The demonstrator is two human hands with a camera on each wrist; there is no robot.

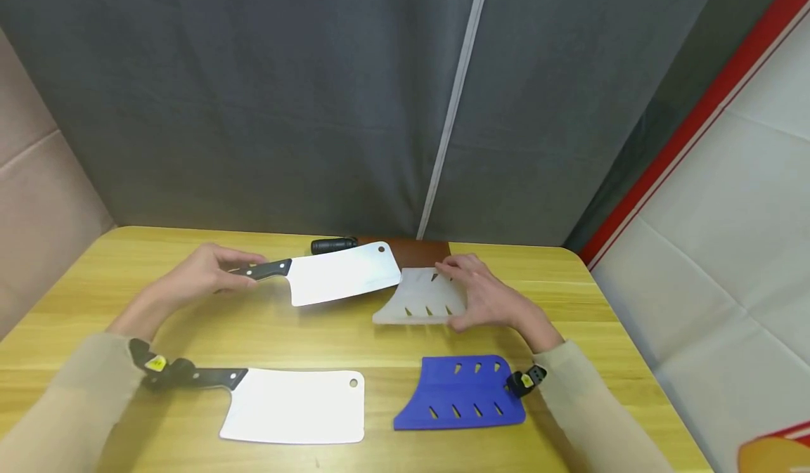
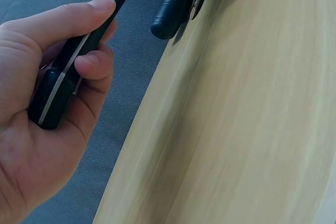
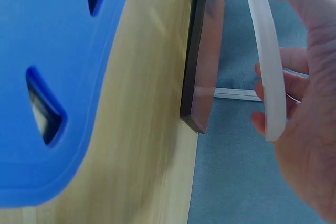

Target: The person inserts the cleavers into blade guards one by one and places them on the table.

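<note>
My left hand (image 1: pixel 209 270) grips the black handle (image 2: pixel 68 72) of a cleaver (image 1: pixel 344 274), holding it above the wooden table (image 1: pixel 76 304) with the blade pointing right. My right hand (image 1: pixel 487 297) holds a white blade sheath (image 1: pixel 420 297) by its right edge, just right of the blade tip; the wrist view shows the sheath's thin rim (image 3: pixel 266 72) pinched between thumb and fingers. A second cleaver (image 1: pixel 294 406) lies flat near the front edge. A blue sheath (image 1: pixel 458 392) lies to its right.
A third knife with a black handle (image 1: pixel 333 246) lies in a brown sheath (image 1: pixel 418 250) at the table's back edge. A grey curtain hangs behind the table. Wrist cameras sit on both sleeves.
</note>
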